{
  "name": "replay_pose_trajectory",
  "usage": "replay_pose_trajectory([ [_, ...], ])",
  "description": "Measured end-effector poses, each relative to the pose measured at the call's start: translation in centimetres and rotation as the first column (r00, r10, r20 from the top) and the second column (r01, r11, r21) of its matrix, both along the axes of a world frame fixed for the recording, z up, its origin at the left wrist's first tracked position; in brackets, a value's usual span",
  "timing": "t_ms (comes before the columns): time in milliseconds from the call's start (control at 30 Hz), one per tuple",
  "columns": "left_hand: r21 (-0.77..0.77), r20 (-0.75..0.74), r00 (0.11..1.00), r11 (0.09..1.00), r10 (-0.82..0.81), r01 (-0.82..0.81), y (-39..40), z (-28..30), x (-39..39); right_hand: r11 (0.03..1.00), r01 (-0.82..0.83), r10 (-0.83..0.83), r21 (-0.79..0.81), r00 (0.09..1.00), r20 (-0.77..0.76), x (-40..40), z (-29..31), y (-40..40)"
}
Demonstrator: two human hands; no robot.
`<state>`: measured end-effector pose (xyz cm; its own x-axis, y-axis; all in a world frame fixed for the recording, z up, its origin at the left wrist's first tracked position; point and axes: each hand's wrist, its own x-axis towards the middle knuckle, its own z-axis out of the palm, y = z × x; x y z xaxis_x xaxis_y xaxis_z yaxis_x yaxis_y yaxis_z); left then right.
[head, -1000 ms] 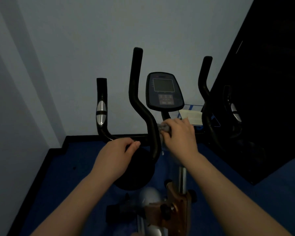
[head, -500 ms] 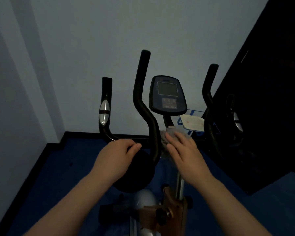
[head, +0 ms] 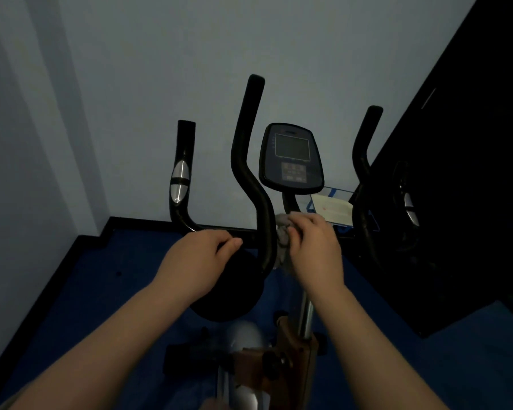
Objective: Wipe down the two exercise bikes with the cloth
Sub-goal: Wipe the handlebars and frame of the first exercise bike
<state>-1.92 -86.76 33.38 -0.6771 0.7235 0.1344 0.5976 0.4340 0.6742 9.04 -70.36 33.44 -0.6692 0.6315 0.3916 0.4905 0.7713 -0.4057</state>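
Cloth (head: 282, 232) gripped in right hand (head: 314, 247), left hand (head: 200, 255) gripping handlebar (head: 249, 161)

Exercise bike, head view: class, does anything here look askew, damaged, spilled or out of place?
Nothing looks damaged or spilled. One oddity: a white card lies just behind the handlebar, right of the console. The right hand holds the cloth against the bar; the left hand grips it.

No legible txt; console (head: 291, 159) screen & card (head: 333, 210) marks too blurred
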Motion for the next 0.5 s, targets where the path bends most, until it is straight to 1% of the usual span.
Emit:
replay_pose_trajectory([
  [67,0.003,-0.002,1.0,1.0,-0.003,0.003,0.0,-0.1,0.0,1.0,0.016,-0.016,-0.01,1.0,0.015,-0.2,-0.1,-0.7],
  [167,0.008,-0.002,1.0,1.0,0.007,-0.007,0.1,-0.2,0.0,0.999,-0.041,0.042,-0.012,0.998,0.056,1.4,-1.2,-2.2],
  [267,0.006,-0.021,1.0,1.0,0.005,-0.005,0.1,-0.3,-0.1,0.996,-0.084,0.085,-0.01,0.986,0.141,1.2,-0.7,-1.1],
  [333,0.009,-0.029,1.0,1.0,0.008,-0.008,0.1,-0.3,-0.2,0.996,-0.09,0.09,-0.008,0.982,0.166,0.6,-0.1,-0.3],
  [400,0.005,-0.032,0.999,1.0,0.011,-0.011,0.1,-0.3,-0.2,0.997,-0.074,0.074,-0.003,0.988,0.134,0.7,-0.4,-0.7],
  [500,0.011,-0.022,1.0,1.0,0.02,-0.02,0.1,-0.4,-0.2,0.999,-0.042,0.042,-0.001,0.998,0.042,2.1,-1.8,-2.4],
])
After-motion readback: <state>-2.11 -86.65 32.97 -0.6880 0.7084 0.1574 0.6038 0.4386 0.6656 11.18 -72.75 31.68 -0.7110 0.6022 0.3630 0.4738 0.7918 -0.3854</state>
